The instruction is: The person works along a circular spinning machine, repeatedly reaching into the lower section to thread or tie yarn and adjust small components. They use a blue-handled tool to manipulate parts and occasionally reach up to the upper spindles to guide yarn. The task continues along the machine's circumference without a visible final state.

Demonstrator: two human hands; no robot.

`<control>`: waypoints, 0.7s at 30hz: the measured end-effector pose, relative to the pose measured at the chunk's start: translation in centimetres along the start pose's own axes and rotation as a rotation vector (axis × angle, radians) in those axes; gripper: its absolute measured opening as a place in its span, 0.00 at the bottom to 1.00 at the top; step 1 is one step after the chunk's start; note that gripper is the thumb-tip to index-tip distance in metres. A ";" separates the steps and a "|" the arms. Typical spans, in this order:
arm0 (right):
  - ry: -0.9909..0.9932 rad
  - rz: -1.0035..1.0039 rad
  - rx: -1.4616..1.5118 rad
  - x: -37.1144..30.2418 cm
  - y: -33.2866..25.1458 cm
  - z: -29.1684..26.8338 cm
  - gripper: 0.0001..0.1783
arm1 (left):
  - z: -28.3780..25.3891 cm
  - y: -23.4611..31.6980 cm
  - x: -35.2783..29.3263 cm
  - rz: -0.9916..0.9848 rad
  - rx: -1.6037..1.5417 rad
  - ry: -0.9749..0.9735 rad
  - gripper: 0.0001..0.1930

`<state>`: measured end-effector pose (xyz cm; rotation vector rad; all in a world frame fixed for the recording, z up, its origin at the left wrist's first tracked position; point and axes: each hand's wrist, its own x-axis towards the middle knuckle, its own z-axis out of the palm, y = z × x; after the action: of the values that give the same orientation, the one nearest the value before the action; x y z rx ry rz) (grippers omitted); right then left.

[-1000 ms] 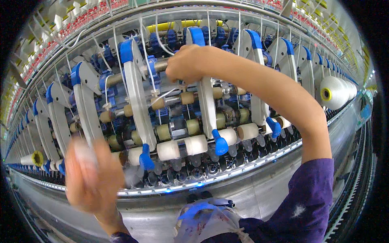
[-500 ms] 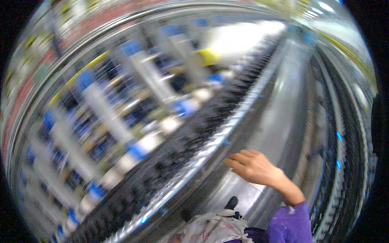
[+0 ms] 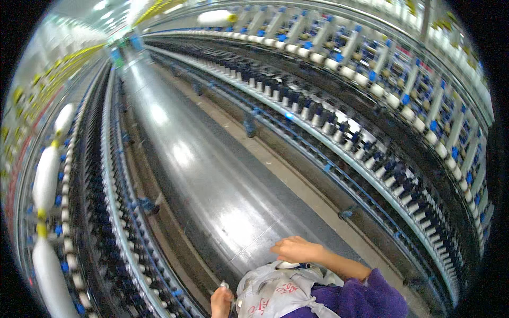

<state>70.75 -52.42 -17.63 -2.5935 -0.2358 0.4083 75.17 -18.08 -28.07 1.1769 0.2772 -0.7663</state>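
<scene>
My left hand (image 3: 221, 303) is at the lower edge, left of my apron. Its fingers are closed around a small whitish piece (image 3: 224, 285), too small to name. In front of my waist is my right hand (image 3: 297, 249), fingers bent and pressed together, the palm turned down and hidden. Whether anything sits in those fingers does not show. Just below it, a white tube-shaped thing with a dark end (image 3: 304, 265) lies against the white apron (image 3: 278, 289), which has red markings. A purple sleeve (image 3: 366, 294) covers my right upper forearm.
A shiny grey aisle floor (image 3: 183, 153) runs away between two long spinning frames. The right frame carries a row of white-tipped bobbins (image 3: 339, 135) behind a metal rail (image 3: 297, 112). Big white rolls (image 3: 46, 177) hang along the left frame. Blue brackets (image 3: 250, 124) stick out low.
The view has swung round from the blurred frame on the left to look down the aisle. My left hand has come into view. My right hand has drawn in toward the apron.
</scene>
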 end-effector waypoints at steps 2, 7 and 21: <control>0.132 0.077 0.105 -0.2 0.8 -0.3 0.13 | 4.0 2.9 3.3 -0.004 0.684 -0.127 0.15; 0.301 0.229 0.253 1.8 3.0 -0.5 0.11 | 9.6 7.6 11.2 -0.080 0.789 -0.309 0.18; 0.279 0.309 0.255 19.5 11.2 -12.0 0.19 | 9.0 10.0 42.7 -0.859 0.656 -0.717 0.21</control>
<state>94.00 -62.79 -18.02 -2.3983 0.2974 0.1637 110.96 -41.31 -41.72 1.2830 -0.1102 -2.0854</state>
